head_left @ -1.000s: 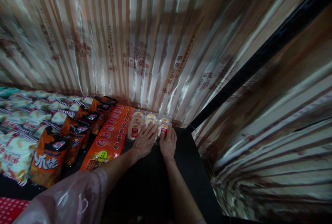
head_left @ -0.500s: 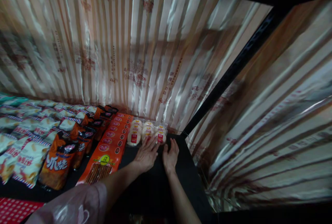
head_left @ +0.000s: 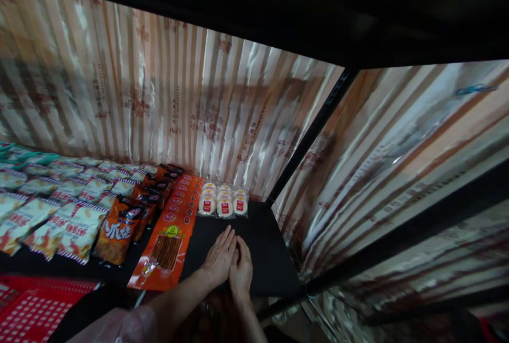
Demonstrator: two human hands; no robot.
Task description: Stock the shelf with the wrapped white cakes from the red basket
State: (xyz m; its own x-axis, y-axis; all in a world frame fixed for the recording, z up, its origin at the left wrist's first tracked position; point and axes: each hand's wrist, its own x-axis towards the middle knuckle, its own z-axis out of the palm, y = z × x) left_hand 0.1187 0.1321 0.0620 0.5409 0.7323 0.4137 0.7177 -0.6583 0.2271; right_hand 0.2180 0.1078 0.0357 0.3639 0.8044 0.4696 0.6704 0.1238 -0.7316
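L hand (head_left: 218, 259) is flat, R hand (head_left: 242, 270) loosely cupped beside it, both apparently empty, over the shelf (head_left: 270, 261). Beyond, white pkts (head_left: 224, 205) sit in 3 tight cols by the orange packs (head_left: 175, 247), prob. so labels show, w/ foil (head_left: 222, 147) behind.

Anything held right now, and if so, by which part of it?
Nothing visibly held. The left hand and right hand meet over the black shelf, nearer the camera than the round white snack packs.
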